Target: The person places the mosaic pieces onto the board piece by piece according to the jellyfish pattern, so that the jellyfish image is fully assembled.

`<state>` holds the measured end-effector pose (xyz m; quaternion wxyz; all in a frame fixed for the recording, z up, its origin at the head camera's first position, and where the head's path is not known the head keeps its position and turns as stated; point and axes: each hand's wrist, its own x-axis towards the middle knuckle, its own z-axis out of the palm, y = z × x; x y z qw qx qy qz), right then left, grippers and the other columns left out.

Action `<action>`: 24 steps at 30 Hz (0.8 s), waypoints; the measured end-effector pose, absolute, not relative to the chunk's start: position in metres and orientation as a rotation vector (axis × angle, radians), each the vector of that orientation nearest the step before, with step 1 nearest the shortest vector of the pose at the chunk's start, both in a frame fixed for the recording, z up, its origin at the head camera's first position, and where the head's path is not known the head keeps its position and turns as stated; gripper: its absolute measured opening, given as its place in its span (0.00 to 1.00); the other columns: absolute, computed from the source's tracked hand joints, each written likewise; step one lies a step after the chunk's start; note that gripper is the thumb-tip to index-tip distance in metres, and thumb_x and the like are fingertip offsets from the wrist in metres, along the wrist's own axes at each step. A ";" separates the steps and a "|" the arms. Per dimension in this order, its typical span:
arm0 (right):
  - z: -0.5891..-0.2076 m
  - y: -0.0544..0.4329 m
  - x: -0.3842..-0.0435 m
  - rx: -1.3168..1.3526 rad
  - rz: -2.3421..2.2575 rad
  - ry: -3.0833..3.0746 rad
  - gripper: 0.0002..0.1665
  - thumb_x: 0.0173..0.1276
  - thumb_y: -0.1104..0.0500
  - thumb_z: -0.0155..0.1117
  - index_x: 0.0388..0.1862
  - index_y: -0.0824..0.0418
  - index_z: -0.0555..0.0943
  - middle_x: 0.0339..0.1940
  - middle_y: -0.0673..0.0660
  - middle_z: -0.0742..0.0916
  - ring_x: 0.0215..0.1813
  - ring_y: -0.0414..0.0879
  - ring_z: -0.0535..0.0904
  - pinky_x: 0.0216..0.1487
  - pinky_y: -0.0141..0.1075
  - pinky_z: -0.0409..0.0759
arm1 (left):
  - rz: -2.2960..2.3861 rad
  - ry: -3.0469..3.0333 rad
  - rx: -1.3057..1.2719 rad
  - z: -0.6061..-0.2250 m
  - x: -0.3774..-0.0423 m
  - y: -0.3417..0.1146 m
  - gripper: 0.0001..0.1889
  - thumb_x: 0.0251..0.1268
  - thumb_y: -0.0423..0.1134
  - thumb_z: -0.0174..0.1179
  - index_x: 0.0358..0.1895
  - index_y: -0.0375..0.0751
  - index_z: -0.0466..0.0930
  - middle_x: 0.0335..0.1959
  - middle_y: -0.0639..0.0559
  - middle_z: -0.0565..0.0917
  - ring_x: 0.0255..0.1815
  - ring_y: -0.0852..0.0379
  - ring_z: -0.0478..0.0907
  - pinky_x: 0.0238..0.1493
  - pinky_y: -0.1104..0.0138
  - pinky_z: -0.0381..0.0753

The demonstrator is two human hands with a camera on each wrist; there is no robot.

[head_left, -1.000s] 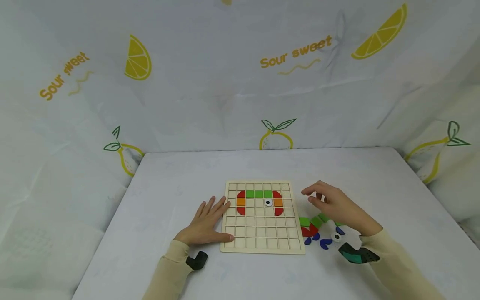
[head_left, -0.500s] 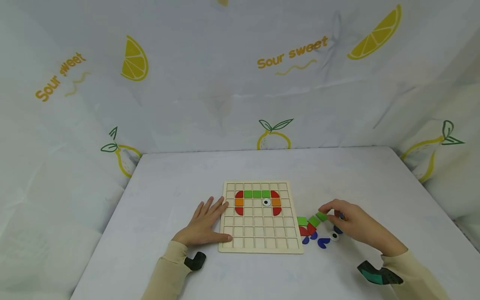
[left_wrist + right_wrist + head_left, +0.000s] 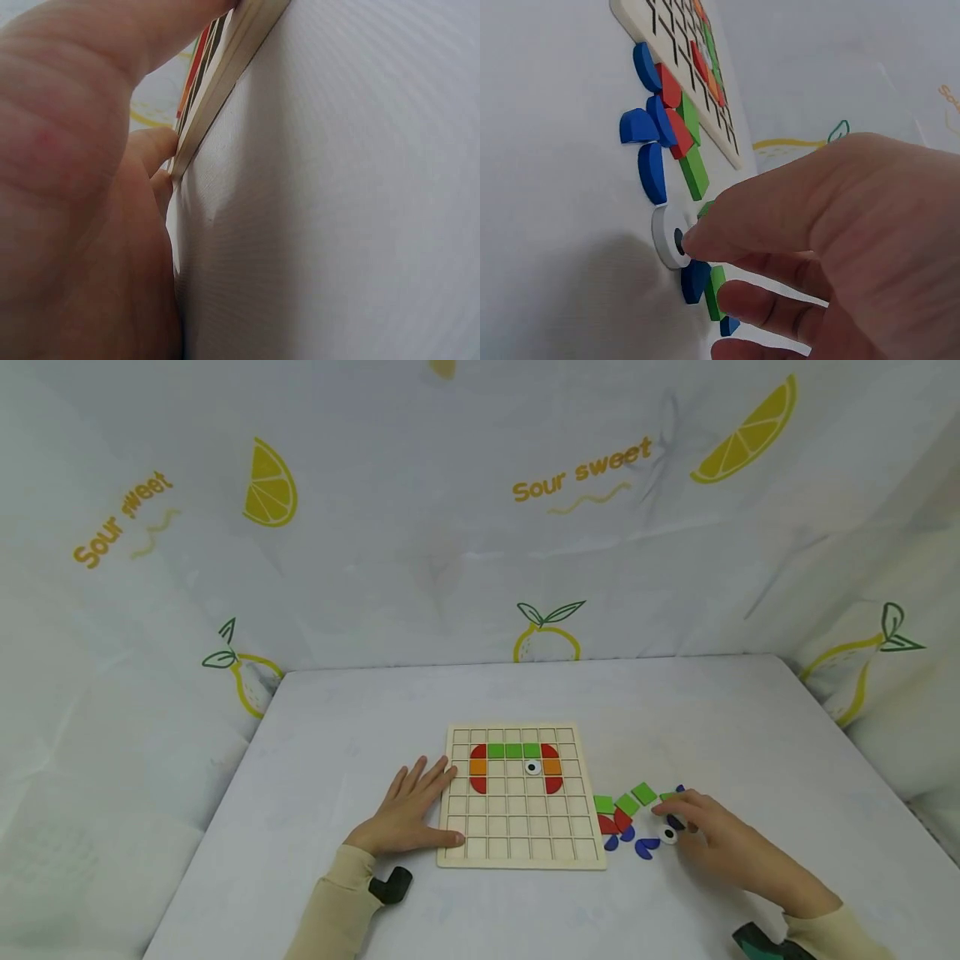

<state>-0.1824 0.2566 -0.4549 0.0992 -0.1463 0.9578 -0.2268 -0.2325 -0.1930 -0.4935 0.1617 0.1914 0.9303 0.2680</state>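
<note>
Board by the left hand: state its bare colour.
Pale cream, with darker grid lines; the board shows best in the head view.

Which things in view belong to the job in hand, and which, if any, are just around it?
Seemingly in the job:
- grid board, left hand at its edge
- red, green and orange pieces and eye disc on it
- loose green, red and blue pieces and second eye disc, by the right hand

Just around:
- lemon-print cloth
- white table
- wrist-worn device

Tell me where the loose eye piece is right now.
In the head view, the loose eye piece lies on the table to the right of the board, between blue pieces and close to the right hand.
</note>
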 end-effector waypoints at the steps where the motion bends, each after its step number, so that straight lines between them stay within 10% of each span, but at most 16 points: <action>1: -0.456 0.256 -0.181 -0.430 -0.647 2.837 0.22 0.64 0.70 0.65 0.56 0.55 0.83 0.57 0.58 0.82 0.55 0.54 0.79 0.53 0.51 0.87 | 0.767 2.654 0.544 -0.493 -0.232 -0.193 0.56 0.54 0.67 0.68 0.83 0.53 0.49 0.86 0.56 0.44 0.87 0.46 0.29 0.83 0.44 0.27; 14: -0.465 0.244 -0.182 -0.396 -0.460 2.952 0.17 0.60 0.66 0.73 0.48 0.54 0.87 0.49 0.55 0.85 0.52 0.52 0.83 0.51 0.55 0.87 | 0.770 2.652 0.540 -0.491 -0.230 -0.192 0.56 0.54 0.67 0.68 0.83 0.52 0.49 0.86 0.56 0.44 0.87 0.46 0.29 0.84 0.44 0.27; 24: -0.450 0.231 -0.212 -0.510 -0.668 2.943 0.16 0.64 0.60 0.72 0.51 0.58 0.86 0.45 0.50 0.85 0.41 0.41 0.75 0.39 0.33 0.83 | 0.798 2.652 0.559 -0.491 -0.229 -0.193 0.56 0.55 0.67 0.67 0.83 0.52 0.49 0.86 0.54 0.44 0.87 0.46 0.29 0.83 0.45 0.25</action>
